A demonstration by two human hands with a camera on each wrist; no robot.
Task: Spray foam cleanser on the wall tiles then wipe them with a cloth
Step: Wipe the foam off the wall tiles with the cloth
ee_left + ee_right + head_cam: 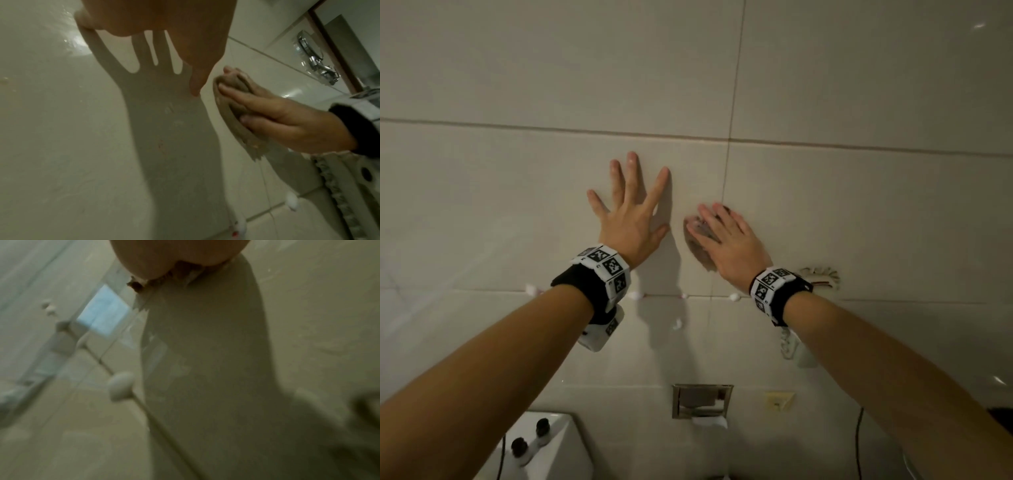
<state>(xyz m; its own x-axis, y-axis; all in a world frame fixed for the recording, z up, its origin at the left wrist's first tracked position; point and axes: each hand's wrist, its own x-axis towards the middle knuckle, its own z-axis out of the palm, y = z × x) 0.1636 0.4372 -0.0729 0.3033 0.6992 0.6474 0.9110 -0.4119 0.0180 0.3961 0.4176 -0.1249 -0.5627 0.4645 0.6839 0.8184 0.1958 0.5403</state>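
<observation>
Pale glossy wall tiles (859, 85) fill almost the whole head view, large slabs split by thin grout lines that cross just above the hands, with a wet sheen and faint streaks where the shadows of both arms fall. Low on the wall sits a metal paper holder (702, 401) with a sheet hanging from it, and beside it to the left the white toilet cistern (551, 445) carries two dark-capped bottles (530, 442). In the left wrist view a chrome fitting (314, 60) is fixed to the tiles further along. The left hand (631, 216) lies flat on a tile with its fingers straight and spread wide apart, holding nothing. Just beside it, the right hand (726, 240) presses a brownish cloth (697, 240) flat against the wall, fingers straight and close together over it, the cloth's edge showing past the fingertips. Small white blobs of foam (635, 295) cling along the horizontal grout line under the wrists, with one more below it.
</observation>
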